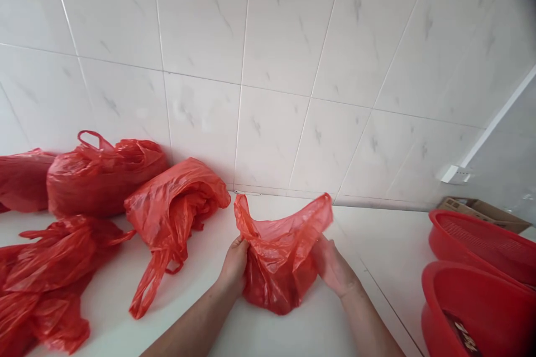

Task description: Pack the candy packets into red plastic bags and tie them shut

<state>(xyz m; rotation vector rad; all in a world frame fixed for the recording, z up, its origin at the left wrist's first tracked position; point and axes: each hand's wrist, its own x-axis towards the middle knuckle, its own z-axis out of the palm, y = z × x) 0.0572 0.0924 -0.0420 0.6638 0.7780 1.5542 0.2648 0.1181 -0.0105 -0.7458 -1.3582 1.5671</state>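
Observation:
A thin red plastic bag [280, 268] stands on the white table in the middle, its mouth spread wide and its two handles sticking up. My left hand [235, 261] pinches the bag's left side between thumb and fingers. On the other side, my right hand [333, 265] grips the bag's right edge, its fingers partly behind the red film. Whatever lies inside the bag is hidden. Just left of it rests another red plastic bag [176, 206], bunched up, with one handle trailing toward me.
More filled red bags [104, 178] line the tiled wall at the left, with crumpled red bags [54, 284] in front. Two red plastic baskets [439, 284] stand at the right, the nearer holding a dark packet [463, 334]. Behind them sit a cardboard box [481, 209] and a wall socket [456, 174].

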